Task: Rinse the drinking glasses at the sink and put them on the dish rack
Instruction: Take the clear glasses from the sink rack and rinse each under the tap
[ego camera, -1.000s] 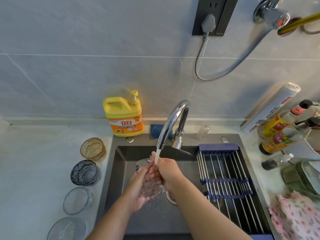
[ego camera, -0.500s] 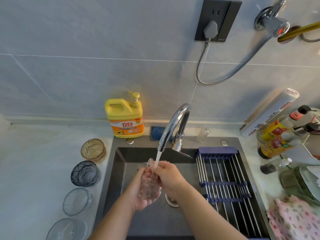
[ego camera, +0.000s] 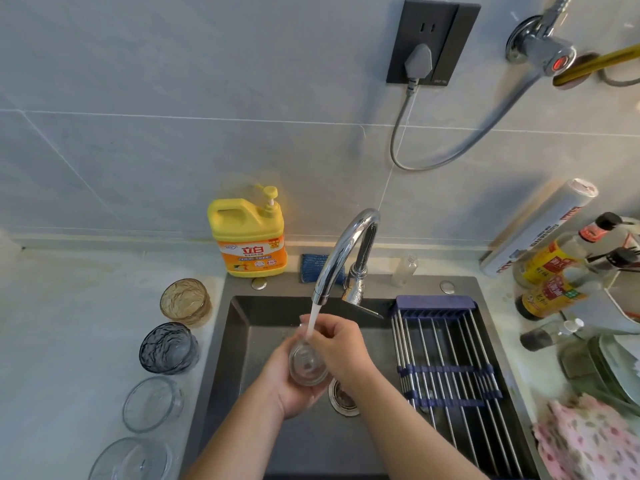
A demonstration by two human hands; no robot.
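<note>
Over the dark sink [ego camera: 249, 341] I hold a clear drinking glass [ego camera: 306, 367] under the stream from the chrome tap [ego camera: 341, 254]. My left hand [ego camera: 292, 389] cups the glass from below. My right hand [ego camera: 337, 348] grips its rim, with fingers reaching inside. On the counter to the left stand an amber glass [ego camera: 186, 301], a dark blue-grey glass [ego camera: 169, 348] and two clear glasses [ego camera: 152, 403] [ego camera: 133, 460]. The roll-up dish rack [ego camera: 450, 372] of steel rods lies across the sink's right half and holds nothing.
A yellow detergent bottle [ego camera: 251, 233] and a blue sponge [ego camera: 313, 266] sit behind the sink. Sauce bottles [ego camera: 550, 282], a foil roll [ego camera: 540, 226], plates [ego camera: 613, 365] and a pink floral cloth [ego camera: 588, 441] crowd the right counter. The drain [ego camera: 343, 398] lies beneath my hands.
The glass has turned in my hands from tilted to mouth-up under the stream. My right hand's fingers shifted along the rim. The camera tipped slightly.
</note>
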